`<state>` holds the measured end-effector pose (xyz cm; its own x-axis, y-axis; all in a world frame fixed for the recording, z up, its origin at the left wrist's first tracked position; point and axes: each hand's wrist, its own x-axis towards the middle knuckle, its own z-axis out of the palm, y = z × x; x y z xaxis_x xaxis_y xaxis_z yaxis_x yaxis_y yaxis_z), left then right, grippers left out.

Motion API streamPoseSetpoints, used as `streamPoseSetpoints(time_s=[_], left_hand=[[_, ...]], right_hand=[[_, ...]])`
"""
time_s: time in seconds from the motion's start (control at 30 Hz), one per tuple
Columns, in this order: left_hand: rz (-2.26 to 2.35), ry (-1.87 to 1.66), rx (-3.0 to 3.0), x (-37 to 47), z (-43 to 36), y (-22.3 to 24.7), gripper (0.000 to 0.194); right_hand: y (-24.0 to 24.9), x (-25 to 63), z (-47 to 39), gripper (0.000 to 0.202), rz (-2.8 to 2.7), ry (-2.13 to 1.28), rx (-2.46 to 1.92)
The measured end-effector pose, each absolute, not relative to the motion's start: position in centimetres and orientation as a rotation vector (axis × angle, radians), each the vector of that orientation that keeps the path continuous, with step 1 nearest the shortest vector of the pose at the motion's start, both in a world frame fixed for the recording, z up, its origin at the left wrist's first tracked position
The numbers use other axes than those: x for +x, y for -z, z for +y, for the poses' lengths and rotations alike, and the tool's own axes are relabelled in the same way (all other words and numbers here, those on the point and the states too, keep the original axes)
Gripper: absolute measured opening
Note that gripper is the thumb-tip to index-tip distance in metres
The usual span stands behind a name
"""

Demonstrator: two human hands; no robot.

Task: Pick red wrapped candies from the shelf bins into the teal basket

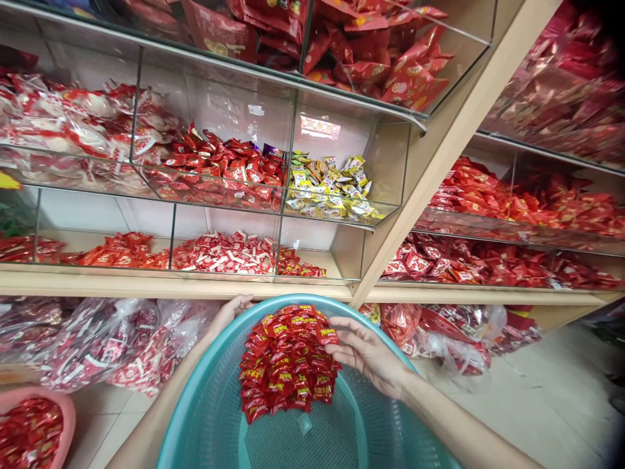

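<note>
A large round teal plastic basket (359,312) with mesh sides is in front of me, under the shelf edge. A heap of small shiny red candy packets (288,365) with yellow lettering lies against its far wall. Inside the basket, my right hand (364,352) has its fingers closed on the right edge of the packets. My left hand (232,312) is at the outside of the far left rim, its fingers curled there and partly hidden. A small pale square piece (303,425) lies on the mesh bottom.
Shelves (312,290) with clear-fronted compartments hold red, white and yellow wrapped sweets. Under them are clear plastic bags (122,339) of sweets and, on the right, more bags (454,342). A pink basin (68,417) of red packets stands on the tiled floor (532,391).
</note>
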<state>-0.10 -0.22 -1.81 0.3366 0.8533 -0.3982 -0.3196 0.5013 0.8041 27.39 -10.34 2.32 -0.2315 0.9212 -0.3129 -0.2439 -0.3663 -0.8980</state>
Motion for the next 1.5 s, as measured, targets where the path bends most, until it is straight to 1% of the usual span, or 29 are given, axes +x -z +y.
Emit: streamPoseSetpoints(time_s=[0.2,0.33,0.4,0.5,0.57,0.63,0.73,0.93,1.17,1.23,1.33,1.5], left_hand=[[0.927,-0.854,0.658,0.1,-0.5,1.4,0.032],[0.955,-0.883,0.652,0.2,-0.5,1.5,0.03],[0.967,-0.894,0.656,0.2,-0.5,1.6,0.029],[0.976,-0.897,0.662,0.1,-0.5,1.7,0.027],[0.979,-0.902,0.671,0.1,-0.6,1.6,0.026],[0.976,-0.913,0.678,0.1,-0.6,1.6,0.026],[0.978,-0.92,0.683,0.1,-0.6,1.6,0.026],[0.938,-0.885,0.669,0.1,-0.6,1.5,0.029],[0.927,-0.861,0.644,0.1,-0.9,1.1,0.028],[0.94,-0.865,0.64,0.1,-0.9,1.1,0.03],[0.939,-0.854,0.651,0.1,-0.8,1.2,0.031],[0.921,-0.847,0.668,0.0,-0.5,1.7,0.03]], right_hand=[[-2.2,27.0,-10.5,0.037,-0.953,-1.738,-1.149],[-1.0,26.7,-10.3,0.041,-1.281,-1.595,-1.192],[-0.6,26.5,-10.4,0.034,-1.575,-1.383,-1.292],[-0.8,26.2,-10.7,0.022,-2.017,-0.884,-1.387],[-1.0,25.9,-10.9,0.02,-2.175,-0.618,-1.386],[-1.0,25.6,-10.9,0.02,-2.242,-0.485,-1.412],[-0.6,25.2,-10.7,0.021,-2.3,-0.428,-1.469],[0.3,24.4,-10.2,0.021,-2.386,-0.421,-1.492],[1.0,24.2,-10.5,0.022,-2.445,-0.327,-1.51],[0.4,24.2,-10.4,0.022,-2.445,-0.302,-1.483],[-1.8,24.5,-8.9,0.024,-2.386,-0.233,-1.397],[-6.4,26.0,-1.3,0.02,-2.241,-0.118,-1.287]])
